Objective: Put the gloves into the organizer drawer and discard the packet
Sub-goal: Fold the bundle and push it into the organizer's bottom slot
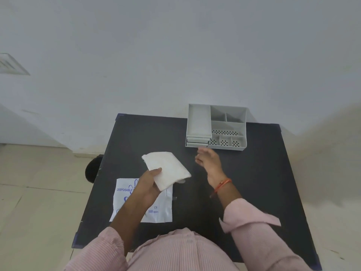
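My left hand [149, 182] holds a flat white stack of gloves [168, 169] above the black table. Under that hand lies the white packet [160, 210] with blue "DISPOSABLE" print, flat on the table. The grey organizer [227, 127] stands at the table's far edge, with stacked drawers [197, 142] on its left side, all of them pushed in. My right hand [208, 160] hovers just in front of the drawers, fingers apart, holding nothing.
The black table [263, 173] has blue corner caps. A dark round object [91, 169] sits on the floor at the table's left edge. A white wall rises behind the organizer. Beige floor tiles surround the table.
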